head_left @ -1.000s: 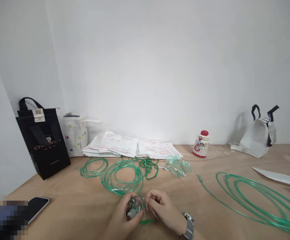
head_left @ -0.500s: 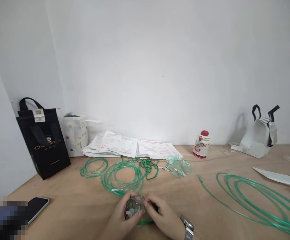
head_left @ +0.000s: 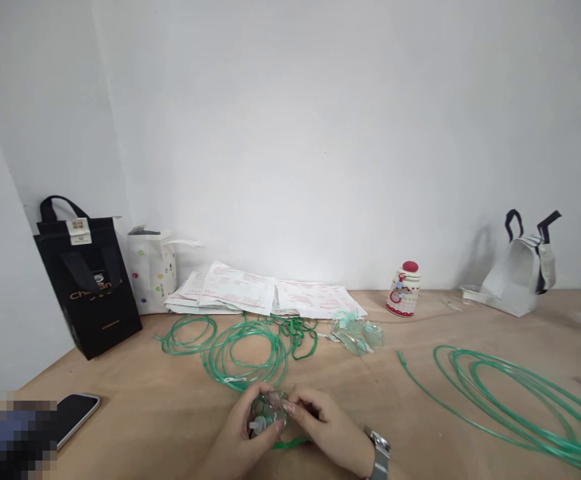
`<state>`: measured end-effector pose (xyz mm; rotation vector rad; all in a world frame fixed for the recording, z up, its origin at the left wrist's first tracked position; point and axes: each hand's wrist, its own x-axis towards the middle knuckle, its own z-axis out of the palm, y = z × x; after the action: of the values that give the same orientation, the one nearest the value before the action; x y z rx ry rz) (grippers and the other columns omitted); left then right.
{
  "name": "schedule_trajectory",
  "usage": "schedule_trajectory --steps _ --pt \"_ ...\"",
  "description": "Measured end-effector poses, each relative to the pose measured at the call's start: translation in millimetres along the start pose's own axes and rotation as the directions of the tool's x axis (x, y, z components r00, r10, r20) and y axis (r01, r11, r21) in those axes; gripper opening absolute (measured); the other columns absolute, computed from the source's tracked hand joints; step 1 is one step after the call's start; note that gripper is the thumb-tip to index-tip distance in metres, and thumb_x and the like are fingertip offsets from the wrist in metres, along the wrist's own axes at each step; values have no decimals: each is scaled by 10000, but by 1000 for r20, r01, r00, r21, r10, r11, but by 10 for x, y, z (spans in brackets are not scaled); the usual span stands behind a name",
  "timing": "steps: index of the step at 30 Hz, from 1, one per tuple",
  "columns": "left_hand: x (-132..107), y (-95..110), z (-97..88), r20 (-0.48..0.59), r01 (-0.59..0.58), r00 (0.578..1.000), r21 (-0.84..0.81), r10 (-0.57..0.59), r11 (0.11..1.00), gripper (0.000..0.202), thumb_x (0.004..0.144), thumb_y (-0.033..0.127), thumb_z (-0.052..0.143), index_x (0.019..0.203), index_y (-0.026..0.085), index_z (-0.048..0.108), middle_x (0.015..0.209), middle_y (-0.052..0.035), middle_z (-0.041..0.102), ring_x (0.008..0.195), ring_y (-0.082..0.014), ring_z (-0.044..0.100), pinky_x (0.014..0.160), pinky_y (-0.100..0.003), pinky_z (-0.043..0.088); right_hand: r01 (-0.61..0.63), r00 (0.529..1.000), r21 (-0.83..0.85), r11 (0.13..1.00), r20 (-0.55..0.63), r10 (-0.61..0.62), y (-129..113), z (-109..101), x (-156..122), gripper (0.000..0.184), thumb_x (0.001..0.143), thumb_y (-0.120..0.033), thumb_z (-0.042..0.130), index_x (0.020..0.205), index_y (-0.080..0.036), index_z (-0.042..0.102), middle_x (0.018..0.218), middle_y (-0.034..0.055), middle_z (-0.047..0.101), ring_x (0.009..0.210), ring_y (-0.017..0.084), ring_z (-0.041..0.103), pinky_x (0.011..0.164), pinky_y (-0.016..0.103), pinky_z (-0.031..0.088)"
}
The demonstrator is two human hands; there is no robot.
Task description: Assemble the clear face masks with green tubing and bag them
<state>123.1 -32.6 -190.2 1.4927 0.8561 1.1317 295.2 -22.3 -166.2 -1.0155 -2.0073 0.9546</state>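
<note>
My left hand (head_left: 235,440) and my right hand (head_left: 327,430) meet at the near edge of the wooden table (head_left: 400,400). Both are closed around a small clear plastic mask piece (head_left: 266,412) with a white port. A short green strap (head_left: 290,442) hangs from it below my fingers. A watch (head_left: 381,452) sits on my right wrist. Beyond my hands lie green tubing coils (head_left: 243,343) and another clear mask (head_left: 357,333).
A large green tubing coil (head_left: 515,393) spreads at the right. Paper packets (head_left: 265,293) lie against the wall. A black bag (head_left: 90,280) and a dotted white bag (head_left: 153,267) stand left, a phone (head_left: 75,413) near left, a small red-capped bottle (head_left: 403,289) and a silver bag (head_left: 520,267) right.
The white flat sheet at the right edge is gone from view. My hands have shifted slightly on the mask piece, still holding it in the same spot.
</note>
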Motion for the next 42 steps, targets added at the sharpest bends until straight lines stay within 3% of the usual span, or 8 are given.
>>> schedule_trajectory --steps 5,11,26,31,42 --pt "12 -43 -15 45 -23 999 7 22 1000 202 737 261 618 906 207 524 797 8 528 726 -145 491 632 -229 378 -51 998 136 989 48 45 28 1 30 366 818 -500 441 669 -172 502 523 -55 364 471 94 345 453 219 275" --pt "25 -47 -13 51 -20 998 -33 22 999 204 741 312 619 879 205 513 773 21 507 692 -127 461 602 -222 352 -48 999 166 985 21 46 25 -8 36 360 802 -495 482 679 -161 528 556 -41 387 512 98 352 470 223 272" --pt "18 27 3 53 19 998 -99 -14 995 300 709 390 642 904 205 509 787 18 513 701 -129 447 603 -228 342 1 994 44 999 -106 3 -1 64 -57 287 858 -364 404 718 -165 556 644 -10 467 633 141 442 594 258 351" --pt "16 8 -7 79 -3 997 -53 8 999 275 723 384 627 881 199 498 767 19 495 695 -130 436 601 -229 334 24 996 -12 1000 -84 -25 -7 50 -55 244 839 -323 449 684 -173 563 625 -15 480 614 136 429 592 258 335" --pt "-5 17 -32 72 -45 997 40 42 998 176 748 276 602 894 224 519 791 19 524 699 -130 477 599 -212 361 -21 999 103 994 -39 26 3 28 -12 365 806 -487 468 662 -158 528 568 -39 381 549 116 371 516 240 298"
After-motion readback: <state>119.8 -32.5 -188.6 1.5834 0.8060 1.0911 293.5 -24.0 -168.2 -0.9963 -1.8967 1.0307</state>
